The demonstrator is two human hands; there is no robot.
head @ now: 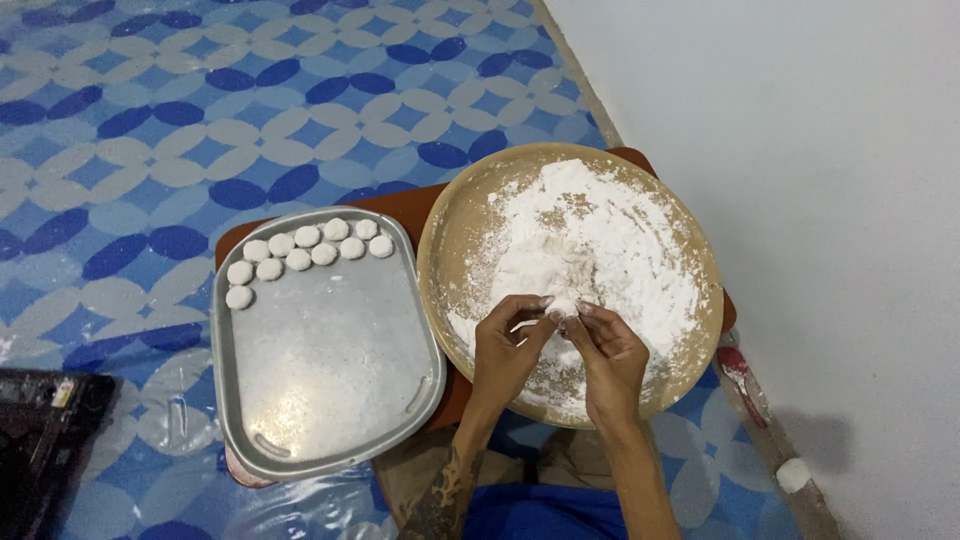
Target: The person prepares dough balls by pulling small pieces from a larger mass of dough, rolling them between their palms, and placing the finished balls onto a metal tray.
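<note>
My left hand (508, 345) and my right hand (605, 352) meet over the near part of a wide tan bowl (445, 215) dusted with white flour. Between their fingertips they pinch a small white lump of dough (563, 305), pulled off a larger pale dough mass (548, 265) lying in the flour. To the left lies a grey metal tray (330, 360) with several small round dough balls (300, 255) lined up along its far left corner.
Bowl and tray rest on a low brown board (400, 205) on a floor covered in blue and cream patterned sheeting. A white wall (800, 200) runs along the right. A dark object (40, 430) lies at the lower left.
</note>
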